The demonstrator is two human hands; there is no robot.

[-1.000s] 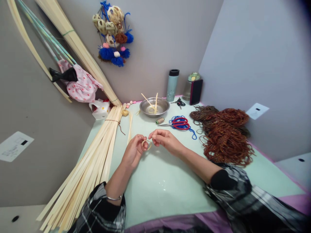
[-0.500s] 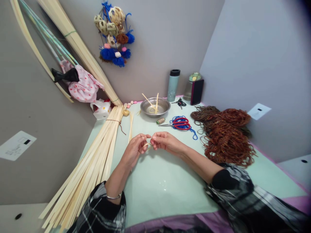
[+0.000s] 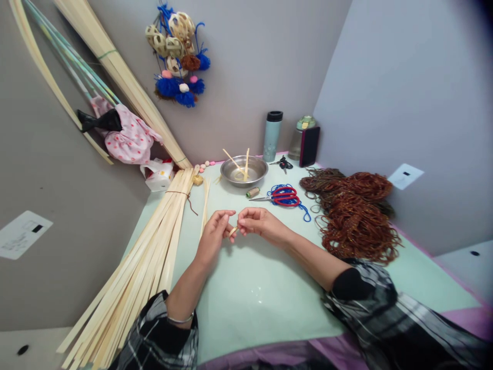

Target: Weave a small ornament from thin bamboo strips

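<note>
A small curved piece of pale strip point(image 3: 233, 232) shows between my hands, above the pale green table point(image 3: 254, 288). My left hand point(image 3: 215, 232) holds it at the fingers, with the index finger stretched out above. The fingertips of my right hand point(image 3: 262, 224) are pinched together at the right end of the piece. Most of the strip is hidden by the fingers. Beyond the hands lie red-handled scissors point(image 3: 285, 197) on blue cord, a small thread spool point(image 3: 253, 192) and a metal bowl point(image 3: 260, 172) with pale strips in it.
Long pale strips point(image 3: 142, 257) lie bundled at the left. Brown and rust-coloured yarn point(image 3: 354, 221) is heaped at the right. A blue-green tumbler point(image 3: 272, 137), a bottle point(image 3: 296, 144), a phone point(image 3: 309, 147) and small black scissors point(image 3: 284, 163) are at the back.
The curved piece has turned and shows more clearly between my fingers. My left index finger has straightened a little. The whole view has shifted slightly.
</note>
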